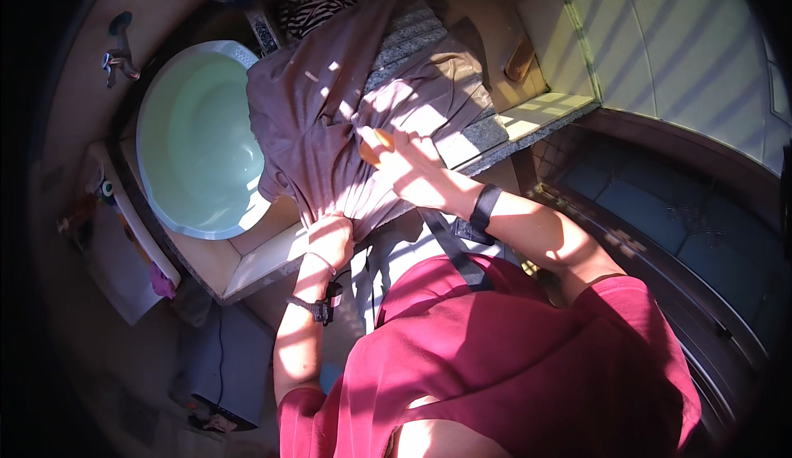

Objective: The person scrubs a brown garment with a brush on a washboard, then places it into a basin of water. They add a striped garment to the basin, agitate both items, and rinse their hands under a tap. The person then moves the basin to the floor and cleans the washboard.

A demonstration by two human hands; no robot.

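A wet-looking mauve-brown cloth garment (289, 128) lies spread and wrinkled over a grey ribbed stone washboard (408, 42). My left hand (330, 239) is closed on a bunched fold at the garment's near edge and pulls it taut. Above the garment's middle, my right hand (412, 168) grips a small orange block-like thing (376, 146), pressed against the cloth. Fingers partly cover this orange thing, so I cannot tell whether it is soap or a brush. Bands of strong sunlight cross the cloth and both hands.
Left of the garment stands a round pale tub (202, 145) of water, with a wall tap (122, 58) beyond it. A black-and-white striped cloth (318, 9) sits behind the washboard. At the right rises a tiled wall (668, 37); the ledge (549, 116) ends in front of it.
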